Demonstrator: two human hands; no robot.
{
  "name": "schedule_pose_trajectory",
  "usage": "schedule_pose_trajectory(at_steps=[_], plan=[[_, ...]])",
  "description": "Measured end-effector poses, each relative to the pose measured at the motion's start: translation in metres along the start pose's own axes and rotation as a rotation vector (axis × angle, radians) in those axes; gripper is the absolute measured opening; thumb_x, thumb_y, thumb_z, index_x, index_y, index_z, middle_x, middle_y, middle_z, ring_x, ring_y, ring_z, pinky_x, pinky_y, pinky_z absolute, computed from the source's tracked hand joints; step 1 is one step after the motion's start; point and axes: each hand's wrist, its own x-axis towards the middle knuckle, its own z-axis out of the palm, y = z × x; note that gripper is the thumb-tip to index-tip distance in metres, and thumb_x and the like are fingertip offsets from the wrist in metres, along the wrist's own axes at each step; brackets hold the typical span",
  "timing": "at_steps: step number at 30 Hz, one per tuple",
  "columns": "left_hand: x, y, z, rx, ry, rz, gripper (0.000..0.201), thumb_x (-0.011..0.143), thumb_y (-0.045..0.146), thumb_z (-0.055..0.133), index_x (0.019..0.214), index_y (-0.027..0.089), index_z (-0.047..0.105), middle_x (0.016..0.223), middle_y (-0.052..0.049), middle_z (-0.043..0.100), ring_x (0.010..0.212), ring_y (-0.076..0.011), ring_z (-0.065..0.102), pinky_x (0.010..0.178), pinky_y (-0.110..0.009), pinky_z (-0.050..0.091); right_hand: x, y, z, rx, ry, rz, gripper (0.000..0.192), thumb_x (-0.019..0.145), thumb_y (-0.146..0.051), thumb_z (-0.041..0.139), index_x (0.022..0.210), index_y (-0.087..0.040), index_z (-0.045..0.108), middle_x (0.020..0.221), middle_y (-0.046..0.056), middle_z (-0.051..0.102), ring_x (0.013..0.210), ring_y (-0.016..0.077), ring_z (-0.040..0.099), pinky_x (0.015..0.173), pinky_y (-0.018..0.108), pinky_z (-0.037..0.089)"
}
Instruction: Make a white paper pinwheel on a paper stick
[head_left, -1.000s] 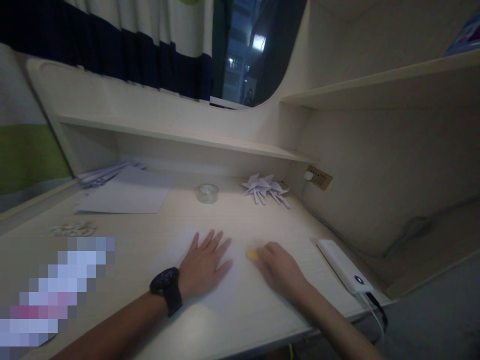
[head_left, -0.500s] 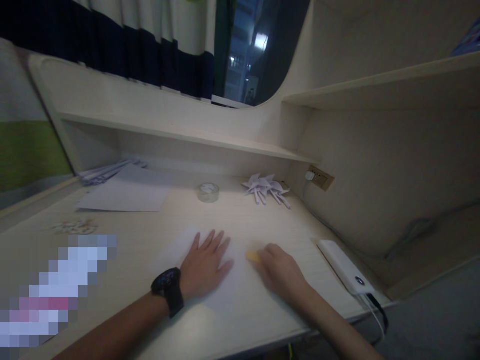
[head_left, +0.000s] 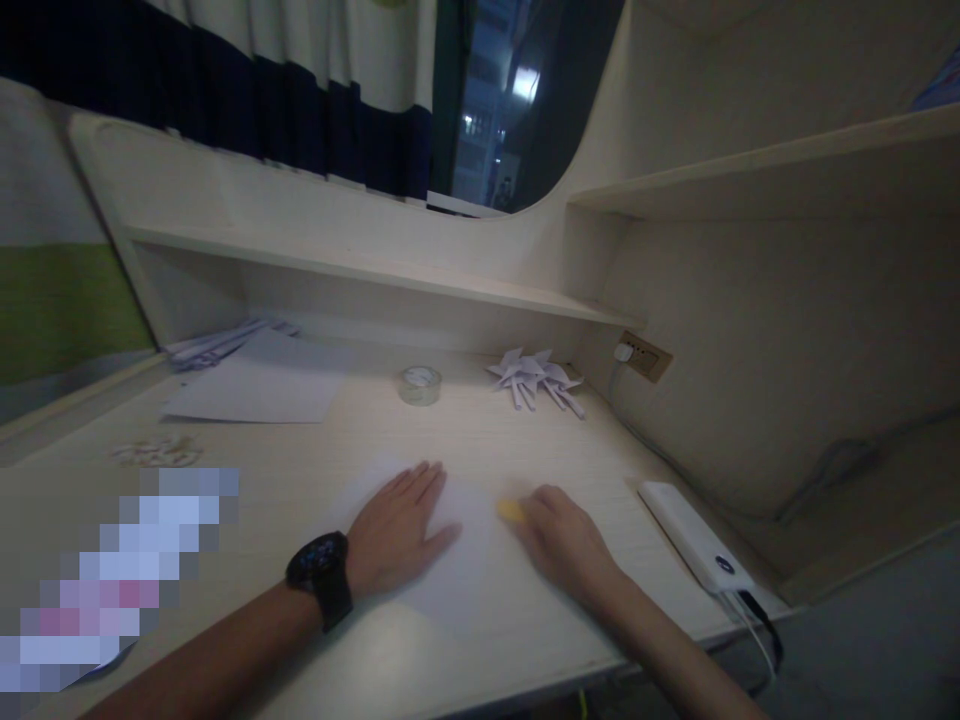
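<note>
My left hand (head_left: 394, 530), with a black watch on the wrist, lies flat on a white sheet of paper (head_left: 457, 570) on the desk, fingers together. Just to its right, my right hand (head_left: 562, 540) is closed around a small yellow object (head_left: 511, 511), whose tip rests on the same sheet. What the yellow object is cannot be made out in the dim light.
A white power bank (head_left: 694, 550) with a cable lies at the desk's right edge. Farther back are a tape roll (head_left: 420, 384), folded paper pinwheels (head_left: 534, 378), a larger paper sheet (head_left: 251, 390) and a wall socket (head_left: 643, 356). A low shelf (head_left: 360, 265) overhangs the back of the desk.
My left hand has slid a little to the left on the sheet and its fingers have drawn together. The right hand has stayed almost where it was.
</note>
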Motion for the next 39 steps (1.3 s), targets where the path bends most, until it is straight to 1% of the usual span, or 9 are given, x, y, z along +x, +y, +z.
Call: schedule_pose_trajectory(at_steps=[6, 12, 16, 20, 25, 30, 39], plan=[[0.0, -0.001, -0.002, 0.004, 0.008, 0.009, 0.069, 0.089, 0.06, 0.031, 0.14, 0.014, 0.038, 0.145, -0.012, 0.038, 0.133, -0.0274, 0.034, 0.109, -0.042, 0.025, -0.003, 0.0, 0.001, 0.045, 0.008, -0.01, 0.019, 0.091, -0.029, 0.046, 0.091, -0.017, 0.061, 0.091, 0.008, 0.058, 0.084, 0.0185, 0.054, 0.075, 0.028, 0.043], [-0.001, -0.003, 0.001, -0.002, -0.005, 0.015, 0.07, 0.09, 0.06, 0.028, 0.142, 0.014, 0.033, 0.147, -0.012, 0.034, 0.135, -0.0263, 0.03, 0.111, -0.042, 0.021, -0.002, 0.001, 0.004, 0.004, 0.021, -0.003, 0.019, 0.091, -0.03, 0.048, 0.088, -0.017, 0.061, 0.088, 0.008, 0.057, 0.081, 0.0186, 0.053, 0.071, 0.028, 0.042], [0.0, -0.005, 0.003, 0.003, -0.031, 0.035, 0.07, 0.091, 0.06, 0.026, 0.143, 0.013, 0.032, 0.148, -0.012, 0.032, 0.137, -0.0262, 0.025, 0.112, -0.043, 0.017, -0.001, -0.001, 0.003, -0.005, 0.049, -0.02, 0.02, 0.091, -0.029, 0.047, 0.087, -0.017, 0.062, 0.087, 0.008, 0.058, 0.081, 0.0191, 0.053, 0.072, 0.029, 0.04], [0.0, -0.005, 0.002, -0.004, -0.036, 0.035, 0.071, 0.091, 0.06, 0.025, 0.143, 0.013, 0.031, 0.148, -0.012, 0.032, 0.137, -0.0265, 0.026, 0.112, -0.044, 0.017, -0.001, -0.002, 0.002, -0.015, 0.057, -0.02, 0.021, 0.091, -0.03, 0.047, 0.087, -0.018, 0.063, 0.087, 0.008, 0.058, 0.081, 0.0196, 0.052, 0.072, 0.03, 0.039], [-0.001, -0.004, 0.001, -0.007, -0.03, 0.035, 0.071, 0.091, 0.06, 0.025, 0.143, 0.013, 0.031, 0.149, -0.012, 0.031, 0.137, -0.0261, 0.026, 0.112, -0.043, 0.017, -0.001, -0.004, 0.003, -0.047, 0.069, 0.002, 0.022, 0.091, -0.032, 0.047, 0.086, -0.018, 0.063, 0.083, 0.007, 0.057, 0.077, 0.0193, 0.05, 0.069, 0.03, 0.037], [-0.001, -0.004, 0.001, -0.018, -0.023, 0.03, 0.071, 0.091, 0.061, 0.025, 0.143, 0.013, 0.032, 0.148, -0.013, 0.033, 0.137, -0.0259, 0.027, 0.112, -0.043, 0.017, -0.003, -0.008, 0.004, -0.071, 0.087, 0.023, 0.023, 0.091, -0.032, 0.047, 0.084, -0.018, 0.064, 0.08, 0.007, 0.055, 0.077, 0.0191, 0.049, 0.067, 0.029, 0.035], [-0.002, -0.003, 0.001, -0.008, -0.012, 0.034, 0.07, 0.091, 0.06, 0.024, 0.143, 0.013, 0.033, 0.148, -0.012, 0.032, 0.137, -0.026, 0.027, 0.113, -0.043, 0.017, -0.004, -0.01, 0.001, -0.071, 0.062, 0.028, 0.021, 0.09, -0.031, 0.049, 0.085, -0.019, 0.066, 0.078, 0.006, 0.055, 0.073, 0.0181, 0.048, 0.065, 0.029, 0.034]])
